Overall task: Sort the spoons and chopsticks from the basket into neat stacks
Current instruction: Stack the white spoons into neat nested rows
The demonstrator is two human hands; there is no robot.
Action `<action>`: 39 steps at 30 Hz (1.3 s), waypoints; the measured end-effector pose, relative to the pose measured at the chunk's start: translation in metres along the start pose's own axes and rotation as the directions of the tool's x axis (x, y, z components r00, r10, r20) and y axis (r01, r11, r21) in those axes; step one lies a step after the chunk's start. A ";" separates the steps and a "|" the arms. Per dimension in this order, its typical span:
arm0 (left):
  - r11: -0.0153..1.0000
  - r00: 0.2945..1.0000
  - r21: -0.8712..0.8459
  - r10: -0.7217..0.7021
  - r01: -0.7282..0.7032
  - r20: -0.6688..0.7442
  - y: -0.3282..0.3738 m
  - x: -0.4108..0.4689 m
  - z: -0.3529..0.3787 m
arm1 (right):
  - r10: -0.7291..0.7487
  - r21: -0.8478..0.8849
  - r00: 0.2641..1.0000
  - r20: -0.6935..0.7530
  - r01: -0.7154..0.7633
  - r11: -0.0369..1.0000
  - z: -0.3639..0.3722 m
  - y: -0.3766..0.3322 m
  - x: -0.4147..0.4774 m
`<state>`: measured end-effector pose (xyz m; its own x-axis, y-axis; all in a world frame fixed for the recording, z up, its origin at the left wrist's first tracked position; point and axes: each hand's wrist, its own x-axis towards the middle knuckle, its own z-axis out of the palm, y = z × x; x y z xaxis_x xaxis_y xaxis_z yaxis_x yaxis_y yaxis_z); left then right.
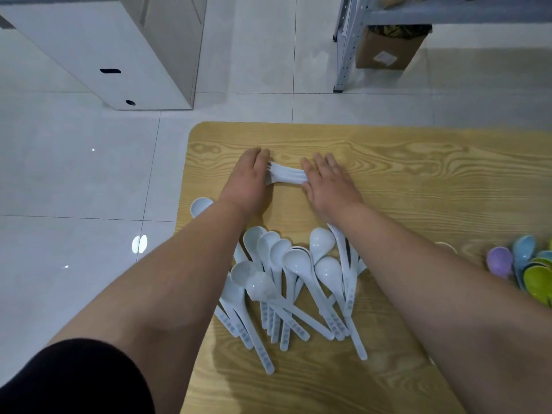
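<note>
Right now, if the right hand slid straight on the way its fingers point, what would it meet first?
Probably nothing: the right hand points away, slightly leftward, over bare table towards its far edge. The white spoon bundle lies beside it, left of that line.

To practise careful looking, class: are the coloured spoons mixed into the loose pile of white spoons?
No, the coloured spoons lie apart at the right edge of the table, away from the white spoon pile.
</note>
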<state>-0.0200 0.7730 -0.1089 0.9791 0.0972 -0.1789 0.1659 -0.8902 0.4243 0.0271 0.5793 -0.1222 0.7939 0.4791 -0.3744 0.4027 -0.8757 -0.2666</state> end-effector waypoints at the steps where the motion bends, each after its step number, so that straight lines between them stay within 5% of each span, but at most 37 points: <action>1: 1.000 1.000 0.009 0.003 -0.003 0.006 0.000 0.002 -0.001 | 0.008 0.004 1.000 0.000 -0.008 1.000 -0.001 0.000 0.001; 20: 0.894 0.989 0.423 0.139 -0.150 0.058 -0.003 -0.001 -0.008 | 0.046 -0.015 0.998 0.053 -0.045 0.999 -0.010 -0.007 -0.002; 23: 0.933 0.993 0.344 0.116 -0.106 -0.008 -0.007 -0.014 -0.012 | 0.046 0.054 0.999 -0.001 -0.046 0.997 -0.014 -0.014 -0.017; 26: 0.939 0.947 0.269 0.268 -0.214 -0.180 -0.004 -0.054 -0.013 | -0.029 0.160 0.984 -0.177 0.058 0.985 -0.008 -0.028 -0.061; 29: 0.950 0.936 0.193 0.285 -0.247 -0.208 -0.007 -0.115 -0.007 | -0.072 0.200 0.952 -0.297 0.136 0.970 0.018 -0.034 -0.119; 39: 0.962 0.977 0.173 0.215 -0.213 0.008 -0.008 -0.221 0.006 | 0.083 -0.093 0.990 -0.115 -0.094 0.991 0.070 -0.054 -0.199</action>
<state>-0.2383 0.7556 -0.0777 0.9909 -0.0999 -0.0901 -0.0696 -0.9537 0.2927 -0.1840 0.5354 -0.0955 0.8715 0.3947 -0.2909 0.3671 -0.9186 -0.1465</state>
